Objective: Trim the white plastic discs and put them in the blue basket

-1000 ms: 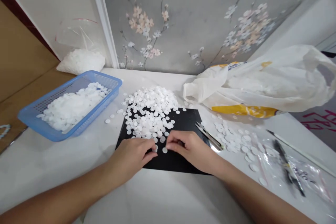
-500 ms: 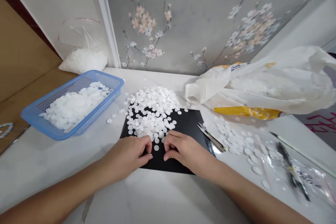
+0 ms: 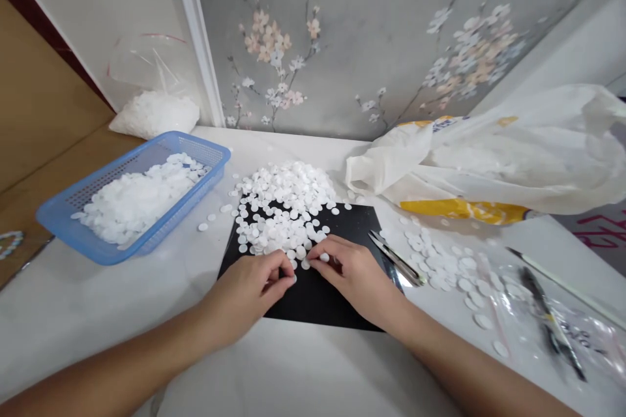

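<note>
White round discs (image 3: 286,189) lie heaped on and behind a black sheet (image 3: 313,303) on the white table. At the near side of the heap, my left hand (image 3: 254,290) is closed, with a white disc between thumb and forefinger. My right hand (image 3: 355,273) is to its right over the sheet, thumb and forefinger bent around a white disc near the heap's edge. A small gap separates the two hands. Thread snips (image 3: 396,258) rest at the sheet's right edge, beyond my right hand.
A blue basket (image 3: 49,215) of discs stands at the left, with a clear bag (image 3: 155,114) behind it. White plastic bag (image 3: 489,163) lies back right. More discs (image 3: 437,260), a black pen-like tool (image 3: 552,322) and clear bags (image 3: 591,345) are at the right.
My left hand has shifted slightly right, a disc now at its fingertips. My right hand has moved up and right towards the heap, its fingers now at a disc.
</note>
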Demonstrator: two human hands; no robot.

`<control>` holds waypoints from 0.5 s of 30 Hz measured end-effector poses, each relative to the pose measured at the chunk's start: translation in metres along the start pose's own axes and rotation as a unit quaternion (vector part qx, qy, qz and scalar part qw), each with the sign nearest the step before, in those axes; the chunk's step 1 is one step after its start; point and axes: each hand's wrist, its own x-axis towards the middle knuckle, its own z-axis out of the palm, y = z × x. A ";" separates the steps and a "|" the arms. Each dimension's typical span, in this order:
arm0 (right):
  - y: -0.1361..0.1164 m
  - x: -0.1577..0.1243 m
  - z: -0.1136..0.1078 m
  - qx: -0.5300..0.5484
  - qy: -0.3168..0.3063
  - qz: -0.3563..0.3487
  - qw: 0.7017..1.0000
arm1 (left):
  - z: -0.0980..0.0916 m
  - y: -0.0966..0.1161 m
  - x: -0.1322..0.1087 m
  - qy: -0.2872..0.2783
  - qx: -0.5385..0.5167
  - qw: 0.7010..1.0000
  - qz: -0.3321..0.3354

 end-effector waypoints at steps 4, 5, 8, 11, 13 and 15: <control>0.000 0.002 0.003 -0.023 0.005 -0.002 1.000 | 0.011 -0.004 -0.001 0.006 0.153 0.988 0.032; 0.000 0.002 0.003 -0.024 -0.001 0.000 1.000 | 0.013 -0.005 0.000 0.008 0.176 0.983 0.044; 0.000 0.004 -0.001 -0.002 -0.027 0.025 0.999 | 0.016 -0.008 0.001 0.016 0.220 0.973 0.071; 0.000 0.004 -0.008 0.066 -0.052 0.072 0.994 | 0.013 -0.006 0.001 0.008 0.190 0.980 0.053; 0.001 0.004 -0.012 0.127 -0.064 0.091 0.986 | 0.008 -0.003 0.001 0.004 0.121 0.992 0.025; 0.002 0.005 -0.015 0.183 -0.076 0.102 0.975 | 0.002 0.001 0.001 0.002 0.033 0.999 -0.010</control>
